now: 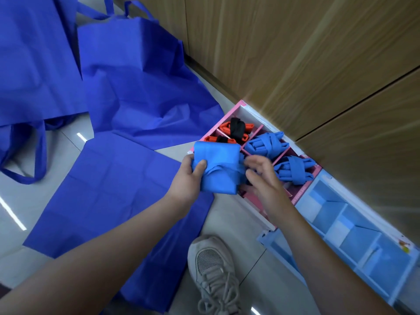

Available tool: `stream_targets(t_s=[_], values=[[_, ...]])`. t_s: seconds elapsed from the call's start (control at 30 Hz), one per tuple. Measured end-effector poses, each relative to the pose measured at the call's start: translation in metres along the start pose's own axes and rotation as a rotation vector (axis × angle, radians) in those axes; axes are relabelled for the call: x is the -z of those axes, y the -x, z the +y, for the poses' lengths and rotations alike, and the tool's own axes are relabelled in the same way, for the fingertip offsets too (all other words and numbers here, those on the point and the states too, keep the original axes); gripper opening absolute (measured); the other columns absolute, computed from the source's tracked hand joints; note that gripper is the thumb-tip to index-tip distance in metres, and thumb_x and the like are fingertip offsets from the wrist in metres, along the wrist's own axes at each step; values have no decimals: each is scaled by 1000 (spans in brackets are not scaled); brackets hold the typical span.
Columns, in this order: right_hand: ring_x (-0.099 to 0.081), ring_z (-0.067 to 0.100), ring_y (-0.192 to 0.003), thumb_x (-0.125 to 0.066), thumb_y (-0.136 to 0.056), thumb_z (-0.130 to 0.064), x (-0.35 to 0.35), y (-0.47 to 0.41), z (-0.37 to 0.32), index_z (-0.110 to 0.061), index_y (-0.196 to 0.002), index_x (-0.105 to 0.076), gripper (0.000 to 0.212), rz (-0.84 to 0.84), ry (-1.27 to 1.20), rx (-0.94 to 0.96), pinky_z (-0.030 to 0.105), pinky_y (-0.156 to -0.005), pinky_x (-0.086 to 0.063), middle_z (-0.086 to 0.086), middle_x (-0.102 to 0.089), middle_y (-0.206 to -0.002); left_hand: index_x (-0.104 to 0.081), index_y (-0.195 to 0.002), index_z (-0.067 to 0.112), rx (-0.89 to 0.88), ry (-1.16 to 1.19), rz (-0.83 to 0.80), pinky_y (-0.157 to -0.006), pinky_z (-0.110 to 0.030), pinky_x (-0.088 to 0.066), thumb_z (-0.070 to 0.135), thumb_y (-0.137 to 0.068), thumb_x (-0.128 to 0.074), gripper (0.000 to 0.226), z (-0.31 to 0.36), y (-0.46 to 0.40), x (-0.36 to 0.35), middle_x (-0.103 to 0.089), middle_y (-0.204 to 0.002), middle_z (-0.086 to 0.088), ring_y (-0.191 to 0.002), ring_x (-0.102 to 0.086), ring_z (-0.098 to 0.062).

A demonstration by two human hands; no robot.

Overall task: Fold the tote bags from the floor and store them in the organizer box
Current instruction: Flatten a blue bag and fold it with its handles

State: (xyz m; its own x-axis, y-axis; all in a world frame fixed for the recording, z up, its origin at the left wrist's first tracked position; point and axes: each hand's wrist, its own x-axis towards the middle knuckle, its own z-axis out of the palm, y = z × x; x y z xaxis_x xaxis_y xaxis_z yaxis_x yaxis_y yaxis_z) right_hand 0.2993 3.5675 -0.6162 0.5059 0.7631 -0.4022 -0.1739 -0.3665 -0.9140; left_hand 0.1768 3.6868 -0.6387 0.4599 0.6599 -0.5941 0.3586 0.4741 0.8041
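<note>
A folded light-blue tote bag (218, 167) is held above the near-left part of the pink organizer box (238, 106). My left hand (189, 176) grips its left side, thumb on top. My right hand (261, 176) is at the bundle's right edge, fingers curled around the wrapped handle strap. Inside the box lie two tied blue bundles (267, 144) (293, 170) and two orange-and-black bundles (235, 128). Several unfolded dark-blue tote bags (136, 87) lie spread on the floor to the left; one flat bag (118, 201) lies under my left arm.
A light-blue divided organizer box (354, 235) stands to the right of the pink one, along a wooden wall (295, 53). A grey sneaker (213, 269) is on the tiled floor at the bottom centre.
</note>
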Motion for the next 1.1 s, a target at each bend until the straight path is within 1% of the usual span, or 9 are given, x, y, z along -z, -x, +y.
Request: stream_targets(t_s=[0.13,0.2,0.3,0.47,0.57,0.67,0.77,0.9,1.1], values=[[-54,-3,-109,-64,-88,-16,-2,-3,8,-29,-146,-13,79,59,46,-59,18,-88,-47,-12,-47,-130,-42,-114,22,-197,-284,-44,-63,-5,-39,32,-99,-40,18,6,3,-21,-53,-90,18,-80,-52,3],[-55,6,-113,-66,-86,-18,5,-1,9,-27,-143,-25,71,66,41,-106,27,-92,-49,-8,-51,-131,-39,-117,19,-234,-318,-72,-60,-4,-39,32,-99,-40,22,7,6,-31,-51,-89,17,-77,-51,4],[-56,-2,-102,-67,-84,-10,39,5,3,-32,-124,-40,53,129,77,-109,15,-79,-49,-15,-56,-116,-33,-130,18,-316,-376,-221,-74,-25,-45,36,-97,-43,39,-2,11,-37,-54,-90,5,-79,-54,-9],[-56,-5,-98,-70,-75,8,99,12,-5,-40,-110,-44,65,82,341,2,16,-82,-45,-16,-55,-110,-44,-133,14,-554,-1043,-363,-95,-33,-36,39,-89,-59,53,-35,-1,-47,-52,-118,-5,-111,-43,-22],[-48,13,-113,-73,-72,3,103,12,8,-24,-126,-47,66,-94,768,45,18,-87,-36,-4,-48,-120,-63,-109,10,-738,-1292,-373,-82,-39,-43,35,-80,-71,39,-44,-14,-52,-60,-106,-8,-101,-53,-30],[-38,22,-116,-67,-76,0,98,13,20,-21,-134,-42,68,-233,1153,68,28,-89,-36,0,-41,-130,-70,-79,16,-897,-1409,-304,-55,-26,-46,27,-45,-92,42,-48,-18,-49,-64,-76,0,-74,-64,-23],[-39,23,-115,-61,-78,0,86,10,21,-24,-137,-39,67,-193,1362,151,28,-90,-35,0,-40,-130,-69,-77,19,-971,-1392,-308,-51,-22,-45,25,-43,-92,41,-53,-20,-40,-63,-74,4,-81,-58,-17],[-41,24,-115,-57,-80,-2,81,1,16,-25,-137,-35,65,-175,1428,125,31,-86,-38,2,-40,-126,-70,-79,17,-1041,-1386,-290,-50,-24,-44,14,-51,-87,33,-57,-23,-36,-63,-74,4,-85,-43,-16],[-40,24,-114,-55,-82,-3,85,-1,11,-25,-131,-38,57,-262,1530,141,33,-91,-36,3,-39,-125,-68,-71,13,-1000,-1449,-330,-37,-18,-40,-2,-44,-81,34,-53,-17,-41,-63,-69,-3,-65,-63,-21]])
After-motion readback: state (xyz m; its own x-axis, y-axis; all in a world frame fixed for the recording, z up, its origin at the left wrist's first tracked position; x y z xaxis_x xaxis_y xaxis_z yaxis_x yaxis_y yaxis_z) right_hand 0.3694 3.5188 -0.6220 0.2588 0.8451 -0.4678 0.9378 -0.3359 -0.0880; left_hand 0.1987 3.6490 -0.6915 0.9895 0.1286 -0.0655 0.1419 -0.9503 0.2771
